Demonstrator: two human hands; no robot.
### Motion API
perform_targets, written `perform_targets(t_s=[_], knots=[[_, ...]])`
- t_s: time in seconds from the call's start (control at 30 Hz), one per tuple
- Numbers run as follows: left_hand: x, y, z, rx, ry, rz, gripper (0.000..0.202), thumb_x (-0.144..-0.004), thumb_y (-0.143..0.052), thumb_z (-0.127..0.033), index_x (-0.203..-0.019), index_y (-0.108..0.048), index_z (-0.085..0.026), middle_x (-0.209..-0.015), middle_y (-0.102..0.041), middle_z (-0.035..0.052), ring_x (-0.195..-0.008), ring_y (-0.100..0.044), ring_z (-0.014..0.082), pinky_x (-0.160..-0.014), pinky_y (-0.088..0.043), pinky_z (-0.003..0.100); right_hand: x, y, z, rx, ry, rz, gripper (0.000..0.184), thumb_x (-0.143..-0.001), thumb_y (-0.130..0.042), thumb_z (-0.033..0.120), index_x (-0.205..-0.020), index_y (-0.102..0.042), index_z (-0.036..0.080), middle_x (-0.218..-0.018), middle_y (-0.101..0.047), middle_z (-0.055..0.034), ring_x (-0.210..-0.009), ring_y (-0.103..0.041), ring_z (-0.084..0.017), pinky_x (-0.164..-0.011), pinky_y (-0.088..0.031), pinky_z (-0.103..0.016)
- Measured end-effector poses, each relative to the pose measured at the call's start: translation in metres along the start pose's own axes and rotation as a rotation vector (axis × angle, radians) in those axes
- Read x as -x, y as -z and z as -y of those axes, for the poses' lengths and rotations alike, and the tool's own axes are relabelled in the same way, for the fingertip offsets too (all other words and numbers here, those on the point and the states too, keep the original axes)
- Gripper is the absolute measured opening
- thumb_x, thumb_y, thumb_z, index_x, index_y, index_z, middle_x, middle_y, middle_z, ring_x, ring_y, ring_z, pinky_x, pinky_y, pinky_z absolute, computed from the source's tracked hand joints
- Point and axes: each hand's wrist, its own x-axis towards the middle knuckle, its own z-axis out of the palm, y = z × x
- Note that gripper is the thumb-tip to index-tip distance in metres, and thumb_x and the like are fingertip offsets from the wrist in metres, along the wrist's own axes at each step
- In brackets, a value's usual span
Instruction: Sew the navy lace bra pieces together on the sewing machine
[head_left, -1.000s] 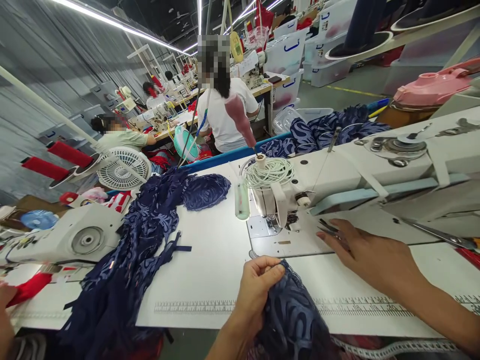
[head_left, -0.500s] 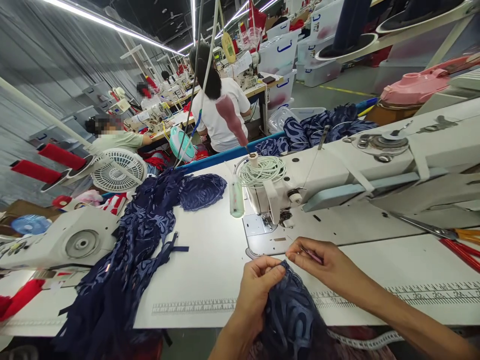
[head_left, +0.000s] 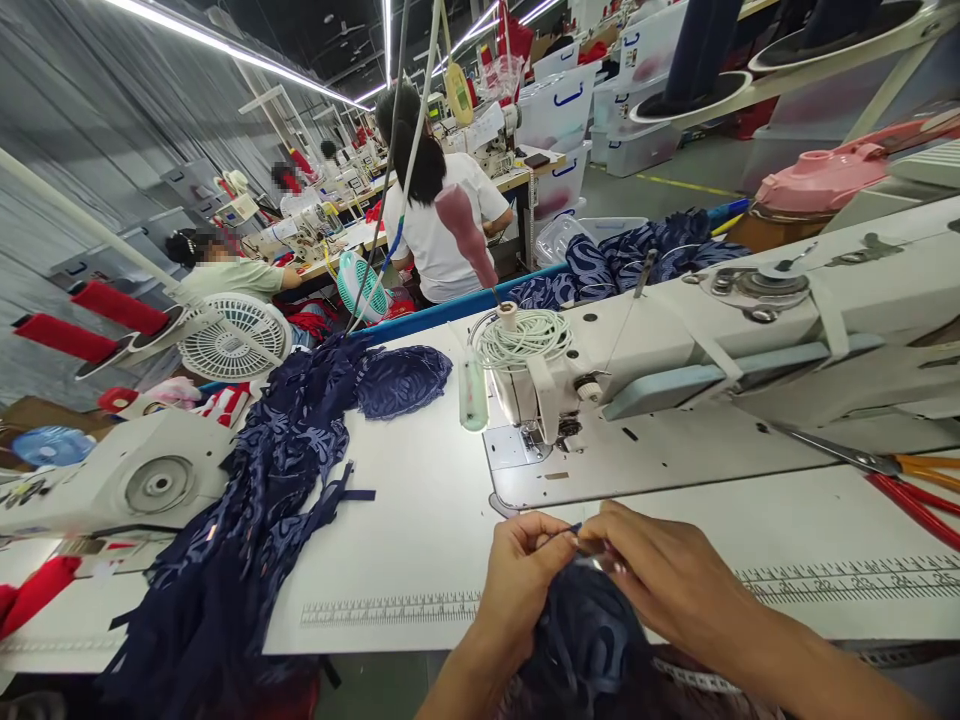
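Both my hands meet in front of the sewing machine (head_left: 551, 370), above the table's front edge. My left hand (head_left: 521, 570) is closed, thumb and fingers pinching the top edge of a navy lace piece (head_left: 589, 620). My right hand (head_left: 660, 565) is closed too, fingertips at the same edge, close against the left fingertips. Its back hides most of its grip, and the slim pinkish tool seen there earlier does not show. The lace piece hangs from my fingers toward my lap, its lower part partly behind my right wrist.
A heap of navy lace garments (head_left: 277, 480) covers the table's left side, with a lace cup (head_left: 405, 380) beside it. Scissors with orange handles (head_left: 874, 460) and a red-handled tool (head_left: 911, 510) lie at the right. A printed ruler (head_left: 390, 610) runs along the front. Co-workers sit beyond.
My right hand has come down and turned over to the fabric edge, against my left fingers. The pinkish tool in it has gone out of sight. My left hand stays nearly in place.
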Motion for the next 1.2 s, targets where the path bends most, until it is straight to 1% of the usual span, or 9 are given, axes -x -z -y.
perform_targets(t_s=[0.13, 0.27, 0.43, 0.53, 0.67, 0.8, 0.93, 1.07, 1.2], knots=[[0.001, -0.002, 0.002, -0.060, -0.011, 0.054, 0.044, -0.058, -0.090, -0.049, -0.070, -0.069, -0.012, -0.057, -0.054, -0.0017, -0.056, -0.046, 0.0085, -0.057, -0.033, 0.022, -0.003, -0.001, 0.005, -0.134, 0.046, 0.133, 0.030, -0.082, -0.032, 0.000, -0.096, -0.045, 0.023, -0.085, -0.059, -0.0023, -0.065, -0.054, -0.014, -0.058, -0.040, -0.024], [0.006, 0.011, -0.004, -0.116, 0.048, 0.022, 0.048, -0.054, -0.091, -0.051, -0.067, -0.067, -0.012, -0.050, -0.043, -0.0059, -0.049, -0.032, 0.0049, -0.051, -0.023, 0.021, 0.011, -0.001, -0.033, 0.074, 0.071, 0.152, 0.028, -0.075, -0.034, -0.001, -0.080, -0.045, 0.024, -0.065, -0.055, 0.0010, -0.051, -0.048, -0.015, -0.051, -0.032, -0.028], [0.010, 0.025, -0.011, -0.058, 0.040, -0.051, 0.053, -0.052, -0.092, -0.053, -0.075, -0.069, -0.011, -0.055, -0.046, -0.0047, -0.053, -0.037, 0.0059, -0.053, -0.026, 0.021, 0.023, 0.011, -0.084, 0.219, -0.305, 0.072, 0.022, -0.093, -0.042, 0.026, -0.095, -0.063, 0.020, -0.060, -0.063, -0.0041, -0.044, -0.048, -0.018, -0.045, -0.024, -0.030], [0.006, 0.020, -0.007, -0.045, 0.020, -0.033, 0.052, -0.055, -0.091, -0.053, -0.076, -0.070, -0.011, -0.055, -0.047, -0.0044, -0.053, -0.036, 0.0056, -0.053, -0.027, 0.021, 0.013, 0.014, -0.064, -0.275, -0.542, 0.211, 0.033, -0.095, -0.048, 0.051, -0.103, -0.065, 0.024, -0.086, -0.072, -0.0051, -0.069, -0.063, -0.019, -0.060, -0.043, -0.028], [0.004, 0.014, -0.002, -0.048, 0.028, 0.008, 0.049, -0.060, -0.089, -0.052, -0.078, -0.070, -0.011, -0.058, -0.052, -0.0022, -0.054, -0.040, 0.0066, -0.054, -0.028, 0.021, -0.006, 0.003, -0.027, -0.736, -0.667, 0.362, 0.040, -0.088, -0.056, 0.062, -0.105, -0.062, 0.025, -0.096, -0.067, -0.0022, -0.085, -0.061, -0.018, -0.072, -0.046, -0.027], [0.005, 0.017, -0.001, -0.054, 0.040, -0.001, 0.048, -0.062, -0.088, -0.051, -0.078, -0.069, -0.011, -0.059, -0.051, -0.0022, -0.053, -0.039, 0.0066, -0.053, -0.027, 0.021, -0.012, -0.011, -0.021, -0.690, -0.612, 0.352, 0.036, -0.092, -0.051, 0.056, -0.077, -0.050, 0.023, -0.069, -0.048, 0.0040, -0.063, -0.043, -0.013, -0.058, -0.035, -0.025], [0.006, 0.021, 0.000, -0.029, 0.010, -0.027, 0.044, -0.066, -0.086, -0.049, -0.081, -0.068, -0.012, -0.062, -0.049, -0.0026, -0.057, -0.039, 0.0075, -0.056, -0.028, 0.022, -0.007, -0.014, -0.021, -0.493, -0.552, 0.246, 0.033, -0.096, -0.045, 0.051, -0.076, -0.040, 0.024, -0.066, -0.047, 0.0045, -0.059, -0.041, -0.013, -0.056, -0.034, -0.027], [0.006, 0.020, 0.005, -0.261, -0.201, -0.050, 0.023, -0.078, -0.077, -0.036, -0.087, -0.070, -0.016, -0.062, -0.039, -0.0051, -0.061, -0.036, 0.0093, -0.060, -0.030, 0.023, -0.007, -0.013, -0.018, -0.481, -0.538, 0.219, 0.033, -0.099, -0.039, 0.051, -0.078, -0.040, 0.024, -0.066, -0.047, 0.0045, -0.059, -0.043, -0.013, -0.056, -0.036, -0.026], [0.006, 0.021, 0.015, -0.662, -0.675, -0.064, 0.011, -0.086, -0.061, -0.015, -0.084, -0.071, -0.018, -0.070, -0.045, -0.0014, -0.066, -0.044, 0.0112, -0.060, -0.035, 0.023, -0.012, -0.011, -0.019, -0.500, -0.538, 0.211, 0.035, -0.099, -0.039, 0.052, -0.078, -0.041, 0.024, -0.067, -0.048, 0.0045, -0.060, -0.045, -0.013, -0.056, -0.038, -0.025]])
